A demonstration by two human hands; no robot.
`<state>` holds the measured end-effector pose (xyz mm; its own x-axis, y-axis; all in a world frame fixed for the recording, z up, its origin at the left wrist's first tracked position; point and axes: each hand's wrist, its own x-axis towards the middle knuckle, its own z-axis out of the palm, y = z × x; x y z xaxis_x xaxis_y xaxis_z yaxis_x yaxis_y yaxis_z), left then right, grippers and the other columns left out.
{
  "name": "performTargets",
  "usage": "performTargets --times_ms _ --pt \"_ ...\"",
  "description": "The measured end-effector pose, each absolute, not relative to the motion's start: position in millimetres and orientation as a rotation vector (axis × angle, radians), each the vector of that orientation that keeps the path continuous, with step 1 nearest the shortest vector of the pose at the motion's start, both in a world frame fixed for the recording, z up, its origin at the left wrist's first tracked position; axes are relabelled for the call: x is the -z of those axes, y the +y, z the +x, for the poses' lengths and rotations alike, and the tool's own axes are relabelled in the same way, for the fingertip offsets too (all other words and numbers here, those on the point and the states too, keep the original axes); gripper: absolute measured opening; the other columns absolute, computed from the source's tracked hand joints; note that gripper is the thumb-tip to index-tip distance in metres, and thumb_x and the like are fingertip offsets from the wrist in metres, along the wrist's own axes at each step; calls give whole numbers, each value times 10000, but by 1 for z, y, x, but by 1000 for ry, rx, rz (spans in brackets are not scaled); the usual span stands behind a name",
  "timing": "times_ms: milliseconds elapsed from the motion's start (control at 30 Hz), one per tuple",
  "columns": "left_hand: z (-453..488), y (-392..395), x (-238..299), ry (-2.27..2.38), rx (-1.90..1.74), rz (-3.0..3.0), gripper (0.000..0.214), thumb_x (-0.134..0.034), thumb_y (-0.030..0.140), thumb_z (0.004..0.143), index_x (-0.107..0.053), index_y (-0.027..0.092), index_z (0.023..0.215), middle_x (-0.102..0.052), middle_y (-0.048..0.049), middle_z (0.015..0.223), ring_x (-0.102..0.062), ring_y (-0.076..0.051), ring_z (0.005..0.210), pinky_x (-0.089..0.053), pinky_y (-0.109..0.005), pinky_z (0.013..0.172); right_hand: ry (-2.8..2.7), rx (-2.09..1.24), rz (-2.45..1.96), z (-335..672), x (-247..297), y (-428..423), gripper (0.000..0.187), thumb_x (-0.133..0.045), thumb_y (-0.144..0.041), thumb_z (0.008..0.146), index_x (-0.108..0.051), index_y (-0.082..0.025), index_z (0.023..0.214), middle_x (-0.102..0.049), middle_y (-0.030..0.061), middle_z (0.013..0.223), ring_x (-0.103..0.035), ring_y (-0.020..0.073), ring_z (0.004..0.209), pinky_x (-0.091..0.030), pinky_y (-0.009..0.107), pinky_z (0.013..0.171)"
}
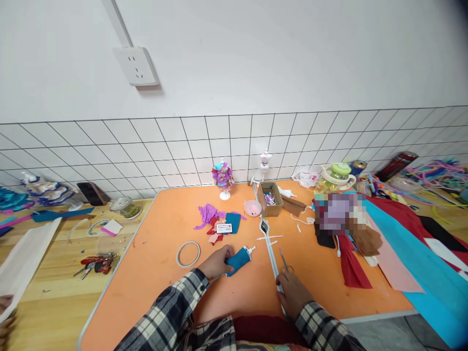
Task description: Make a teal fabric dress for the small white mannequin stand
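My left hand point(216, 263) is closed on a small dress form wrapped in blue cloth point(239, 262). The form lies tilted, its white neck end pointing up and right. Further right, my right hand point(293, 294) has its fingers curled at the handles of a pair of scissors point(285, 262), whose blades point away from me. Part of its grip is hidden by the hand. Beside the scissors runs a white zip-like strip point(271, 256). Left of my left hand lies a roll of white tape point(188, 254).
Purple scraps point(208, 215) and a blue piece point(233, 223) lie beyond my left hand. Behind stand a dressed mini form point(223, 179), a bare one point(265, 163), a pink bowl point(252, 208) and a box point(272, 207). Red cloth point(353, 268) and a teapot point(334, 179) are right.
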<state>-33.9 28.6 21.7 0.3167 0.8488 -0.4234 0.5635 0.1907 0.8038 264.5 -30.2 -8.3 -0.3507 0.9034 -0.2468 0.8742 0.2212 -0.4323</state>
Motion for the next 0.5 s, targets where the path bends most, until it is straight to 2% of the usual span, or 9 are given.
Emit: performTargets --times_ms 100,200,400,500 --pt "-35 29 -34 1368 -249 1710 390 -728 193 596 -539 173 937 -576 -36 975 -534 -223 913 -415 -337 803 -2383 -834 -1752 268 16 -35 218 -518 -90 746 -595 -182 928 -586 101 1033 -542 241 1019 -406 359 924" --pt "-36 27 -50 1368 -193 1900 404 -714 181 643 -571 195 1020 -539 -85 1153 -485 -271 1078 -354 -383 935 -2388 -868 -1686 266 18 -35 251 -497 -60 735 -601 -176 932 -585 94 1029 -541 228 1033 -402 345 936" --pt "-28 9 -70 1416 -122 2048 334 -641 174 728 -592 213 1056 -602 -81 1081 -546 -272 1025 -394 -377 889 -2371 -829 -1603 274 11 -26 272 -474 -77 752 -611 -183 961 -610 91 1025 -549 222 1007 -408 352 924" --pt "-27 -5 -76 1503 -239 2056 337 -594 188 792 -565 220 1127 -605 -77 1112 -555 -244 1039 -405 -353 899 -2293 -757 -1638 292 4 -10 237 -452 -136 796 -619 -175 960 -622 93 965 -562 219 946 -422 349 885"
